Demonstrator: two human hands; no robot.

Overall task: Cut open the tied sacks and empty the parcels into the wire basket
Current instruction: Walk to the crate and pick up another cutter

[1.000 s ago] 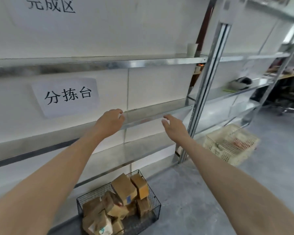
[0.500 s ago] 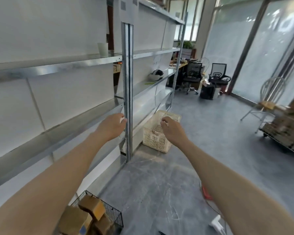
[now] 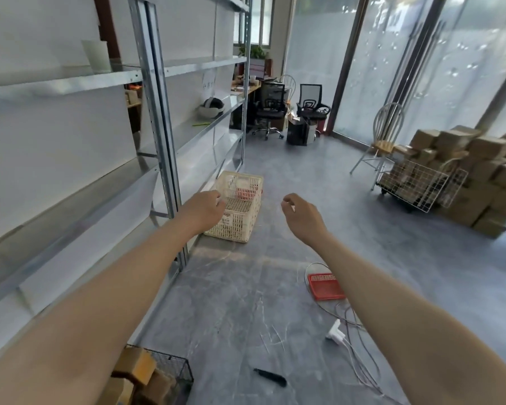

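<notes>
The black wire basket (image 3: 174, 372) sits at the bottom left on the floor, with several brown cardboard parcels (image 3: 135, 365) in it. A black cutter (image 3: 270, 377) lies on the grey floor to the right of the basket. My left hand (image 3: 205, 210) and my right hand (image 3: 301, 214) are stretched out in front at mid-height, apart from each other, fingers loosely curled, holding nothing I can see. No tied sack is in view.
Metal shelving (image 3: 155, 112) runs along the left. A cream plastic crate (image 3: 237, 226) stands beyond my left hand. A red tray (image 3: 324, 286), power strip (image 3: 336, 334) and cables lie on the floor. Stacked boxes (image 3: 465, 171), a white wire cart (image 3: 412, 185) and a chair (image 3: 383, 141) fill the right.
My view has swung right, from the shelf wall to the open room. Both hands stay raised in front and have spread slightly apart. The wire basket has slid to the bottom-left corner.
</notes>
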